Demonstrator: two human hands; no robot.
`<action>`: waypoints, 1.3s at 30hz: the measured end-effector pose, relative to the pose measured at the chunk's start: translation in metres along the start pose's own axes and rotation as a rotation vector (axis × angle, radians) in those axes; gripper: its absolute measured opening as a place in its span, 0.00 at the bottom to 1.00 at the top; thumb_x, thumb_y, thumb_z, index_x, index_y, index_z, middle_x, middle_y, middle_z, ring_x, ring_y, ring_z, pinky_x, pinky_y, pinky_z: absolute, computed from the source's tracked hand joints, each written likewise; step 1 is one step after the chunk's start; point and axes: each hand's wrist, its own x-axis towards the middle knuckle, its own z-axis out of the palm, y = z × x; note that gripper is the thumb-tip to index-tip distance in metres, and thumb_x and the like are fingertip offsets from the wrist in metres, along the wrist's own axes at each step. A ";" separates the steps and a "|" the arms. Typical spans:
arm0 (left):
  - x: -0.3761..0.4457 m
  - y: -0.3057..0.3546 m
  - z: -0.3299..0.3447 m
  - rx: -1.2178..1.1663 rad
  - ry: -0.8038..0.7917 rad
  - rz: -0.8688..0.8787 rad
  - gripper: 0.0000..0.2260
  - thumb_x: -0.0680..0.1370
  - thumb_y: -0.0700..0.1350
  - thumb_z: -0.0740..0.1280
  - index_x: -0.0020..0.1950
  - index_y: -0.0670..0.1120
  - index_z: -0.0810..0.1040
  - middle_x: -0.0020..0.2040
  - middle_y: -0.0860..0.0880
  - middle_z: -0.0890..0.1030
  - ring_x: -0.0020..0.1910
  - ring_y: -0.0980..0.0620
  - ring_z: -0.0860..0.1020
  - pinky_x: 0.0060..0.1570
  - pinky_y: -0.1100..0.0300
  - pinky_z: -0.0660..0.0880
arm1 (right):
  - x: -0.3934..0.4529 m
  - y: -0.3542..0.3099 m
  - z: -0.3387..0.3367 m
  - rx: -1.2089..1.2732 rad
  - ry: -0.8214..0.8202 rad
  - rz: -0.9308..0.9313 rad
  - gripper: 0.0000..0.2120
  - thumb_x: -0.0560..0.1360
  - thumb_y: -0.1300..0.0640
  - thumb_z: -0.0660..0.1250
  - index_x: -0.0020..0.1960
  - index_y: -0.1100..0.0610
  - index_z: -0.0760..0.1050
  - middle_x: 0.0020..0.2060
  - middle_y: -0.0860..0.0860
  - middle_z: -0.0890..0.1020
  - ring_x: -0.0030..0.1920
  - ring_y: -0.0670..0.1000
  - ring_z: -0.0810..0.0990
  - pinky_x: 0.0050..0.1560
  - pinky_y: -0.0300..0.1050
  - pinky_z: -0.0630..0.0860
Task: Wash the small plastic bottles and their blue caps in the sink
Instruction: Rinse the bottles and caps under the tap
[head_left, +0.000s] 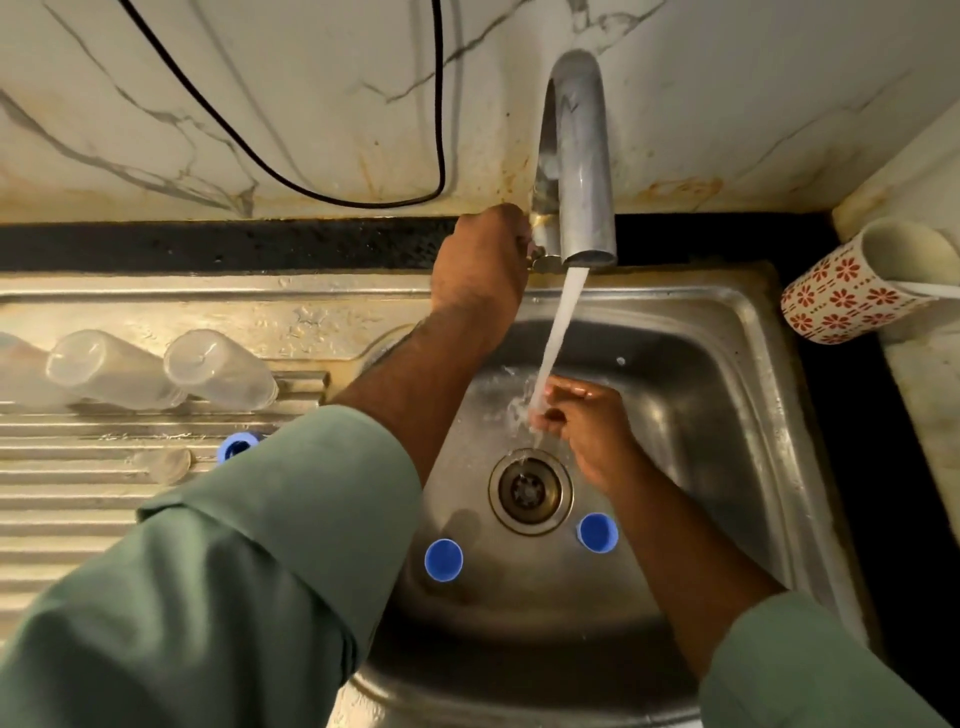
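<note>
Three clear plastic bottles (218, 370) lie on their sides on the steel drainboard (67, 519) at the left. Two blue caps sit in the sink basin (691, 364), one (443, 559) left of the drain and one (597, 532) to its right. A third blue cap (236, 446) rests on the drainboard, partly hidden by my left sleeve. My left hand (480, 265) grips the tap handle (543, 264) at the faucet base. My right hand (579, 421) is under the running water with curled fingers. Splashing water hides whether it holds anything.
The chrome faucet (576, 156) pours a steady stream toward the drain (530, 491). A small clear round piece (162, 465) lies on the drainboard. A red-flowered mug (862, 280) lies on its side on the counter at the right. A black cable (441, 130) hangs on the marble wall.
</note>
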 end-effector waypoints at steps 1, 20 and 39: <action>0.000 0.000 0.001 0.008 0.002 0.003 0.08 0.81 0.40 0.63 0.59 0.45 0.79 0.54 0.43 0.81 0.52 0.42 0.80 0.50 0.54 0.76 | -0.003 -0.002 0.000 0.080 -0.055 0.059 0.07 0.75 0.69 0.66 0.49 0.62 0.81 0.44 0.61 0.84 0.44 0.59 0.83 0.51 0.55 0.82; 0.000 -0.001 0.007 -0.025 0.039 -0.018 0.09 0.82 0.41 0.64 0.60 0.45 0.78 0.56 0.43 0.81 0.53 0.43 0.80 0.53 0.51 0.78 | 0.011 -0.011 0.005 0.208 -0.187 0.147 0.11 0.74 0.75 0.64 0.53 0.65 0.79 0.46 0.61 0.82 0.44 0.56 0.84 0.46 0.48 0.84; 0.005 -0.004 0.005 0.060 -0.007 0.015 0.11 0.82 0.40 0.62 0.63 0.45 0.76 0.57 0.43 0.80 0.54 0.41 0.79 0.53 0.51 0.77 | 0.014 -0.004 0.001 -0.931 -0.196 -0.398 0.08 0.71 0.62 0.71 0.44 0.50 0.78 0.43 0.53 0.84 0.44 0.52 0.84 0.51 0.53 0.81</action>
